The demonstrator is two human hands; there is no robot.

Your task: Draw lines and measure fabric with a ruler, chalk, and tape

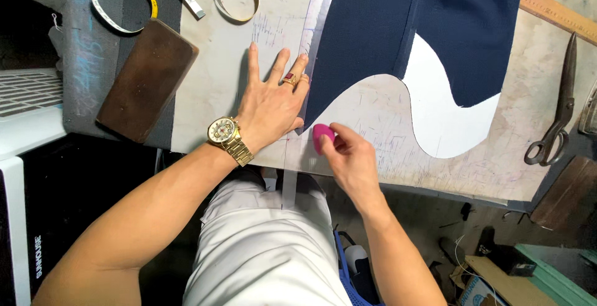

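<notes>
Pressing flat with fingers spread, left hand (270, 104) on clear ruler (309, 63) beside navy cloth (410, 26), right hand (351, 157) pinching pink chalk (321, 137) at ruler's near end, scissors (556, 110) well apart on table (497, 163)

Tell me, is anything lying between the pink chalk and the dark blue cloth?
Nothing visible does. The right hand holds the pink chalk just beside the cloth's lower corner, with only bare table between.
</notes>
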